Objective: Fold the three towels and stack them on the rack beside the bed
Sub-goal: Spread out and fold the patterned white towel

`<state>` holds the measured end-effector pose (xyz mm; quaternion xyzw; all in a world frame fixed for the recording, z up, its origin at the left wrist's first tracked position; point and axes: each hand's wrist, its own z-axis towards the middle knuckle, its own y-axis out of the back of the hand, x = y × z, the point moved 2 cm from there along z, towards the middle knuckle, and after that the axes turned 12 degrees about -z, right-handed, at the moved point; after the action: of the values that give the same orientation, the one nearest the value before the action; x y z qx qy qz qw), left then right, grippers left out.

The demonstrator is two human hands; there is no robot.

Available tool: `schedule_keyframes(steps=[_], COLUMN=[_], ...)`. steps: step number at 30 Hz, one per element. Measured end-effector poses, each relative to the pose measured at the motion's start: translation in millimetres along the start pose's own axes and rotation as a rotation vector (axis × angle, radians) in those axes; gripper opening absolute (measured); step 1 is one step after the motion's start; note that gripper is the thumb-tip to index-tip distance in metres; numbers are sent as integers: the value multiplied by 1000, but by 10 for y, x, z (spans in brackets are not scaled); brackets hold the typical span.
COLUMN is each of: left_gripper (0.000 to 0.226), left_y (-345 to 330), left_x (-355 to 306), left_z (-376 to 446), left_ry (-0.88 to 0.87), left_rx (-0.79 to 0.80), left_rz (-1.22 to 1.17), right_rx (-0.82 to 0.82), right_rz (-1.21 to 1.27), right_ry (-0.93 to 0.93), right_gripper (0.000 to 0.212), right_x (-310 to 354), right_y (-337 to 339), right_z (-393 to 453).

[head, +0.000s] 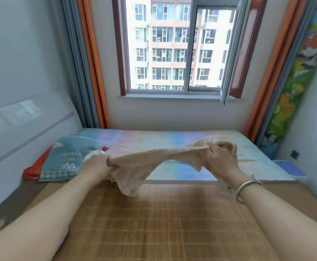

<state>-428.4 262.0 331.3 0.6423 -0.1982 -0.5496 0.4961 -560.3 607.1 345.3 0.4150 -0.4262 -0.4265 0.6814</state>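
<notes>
Three cloths visible: one beige towel (150, 162) held in the air, one teal towel (69, 159) and one red cloth (35, 170) lying at the bed's (172, 140) left edge. Left hand (95, 166) and right hand (221, 157) each clench one end of the beige towel, stretched between them above the bamboo mat (154, 223), with bare mat below it.

Beige towel (154, 159) stretched in the air between both hands, over the bed.
Left hand (95, 165) grips one end, right hand (221, 157) grips the other; middle sags above the bamboo mat (154, 223). Teal towel (69, 159) lies flat at left on a red cloth (34, 170). Bracelet (245, 189) on right wrist.
</notes>
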Motion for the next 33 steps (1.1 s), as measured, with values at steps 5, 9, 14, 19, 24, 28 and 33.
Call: schedule_keyframes(steps=[5, 9, 14, 19, 24, 28, 33], left_gripper=[21, 22, 19, 13, 25, 24, 47], left_y=[-994, -1922, -2852, -3378, -3549, -3641, -4041], left_x=[614, 1031, 1395, 1626, 1705, 1536, 1158], left_z=[-378, -917, -1621, -2181, -2292, -2139, -1679], left_ry=[-4, -22, -69, -84, -28, -75, -156], left_rx=[136, 327, 585, 700, 707, 599, 565], left_rz=[357, 495, 507, 415, 394, 387, 216], right_rx=[257, 436, 599, 796, 759, 697, 431], right_rz=[-244, -316, -459, -429, -465, -317, -321], right_ry=[63, 59, 90, 95, 110, -16, -65], right_gripper=[41, 30, 34, 46, 45, 49, 40], right_x=[-209, -513, -1037, -1277, -1334, -1333, -1602], right_y=[-799, -1611, -2546, -3052, -3250, -3305, -3423], right_z=[-775, -1423, -2202, -2908, -3096, -2983, -2599])
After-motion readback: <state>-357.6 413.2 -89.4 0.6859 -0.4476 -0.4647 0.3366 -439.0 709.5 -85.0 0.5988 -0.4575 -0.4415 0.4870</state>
